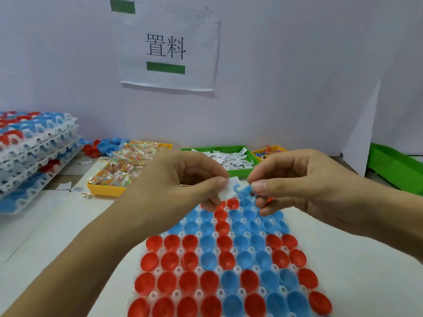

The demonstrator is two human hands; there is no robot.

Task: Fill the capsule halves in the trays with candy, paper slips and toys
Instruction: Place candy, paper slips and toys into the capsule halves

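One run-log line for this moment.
left hand: pinches paper slip | right hand: pinches blue toy | both above tray

left hand (183,179): raised mid-frame, thumb and curled fingers pinched together, forearm running in from lower left | right hand (295,179): level with it, fingertips nearly meeting the left's, thumb and forefinger pinched, other fingers curled under

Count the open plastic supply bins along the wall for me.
4: a yellow candy bin at left, a green bin of paper slips in the middle, a small yellow toy bin beside it, and a green bin far right, contents hidden.
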